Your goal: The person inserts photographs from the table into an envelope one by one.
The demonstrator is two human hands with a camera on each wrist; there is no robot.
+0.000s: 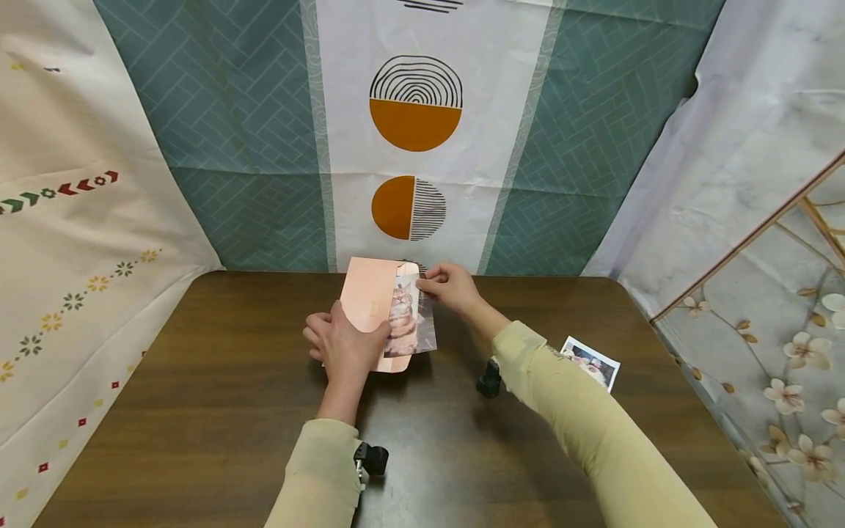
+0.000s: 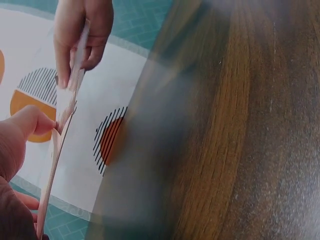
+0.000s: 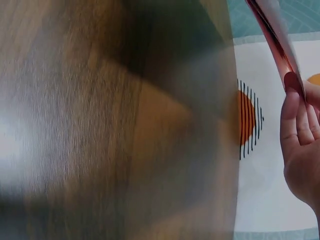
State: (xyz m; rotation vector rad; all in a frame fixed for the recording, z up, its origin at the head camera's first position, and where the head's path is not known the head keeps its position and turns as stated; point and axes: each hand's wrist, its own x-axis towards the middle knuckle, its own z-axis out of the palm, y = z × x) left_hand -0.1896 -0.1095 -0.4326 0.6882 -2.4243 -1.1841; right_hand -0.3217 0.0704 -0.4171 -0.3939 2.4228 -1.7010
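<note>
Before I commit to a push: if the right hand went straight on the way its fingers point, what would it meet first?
Beyond the clear sleeve it seems to pinch, the right hand would probably meet the pink envelope first; exact depth there is hard to judge.

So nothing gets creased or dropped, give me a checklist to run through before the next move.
1. Left hand grips envelope: ok.
2. Right hand pinches clear film: ok.
3. Pink photo clear of envelope: not ok, they overlap.
4. Pink photo inside the film: cannot tell.
5. Nothing else inside envelope: cannot tell, its inside is hidden.
6. Table photo in full view: not ok, right sleeve hides part of it in the head view.
</note>
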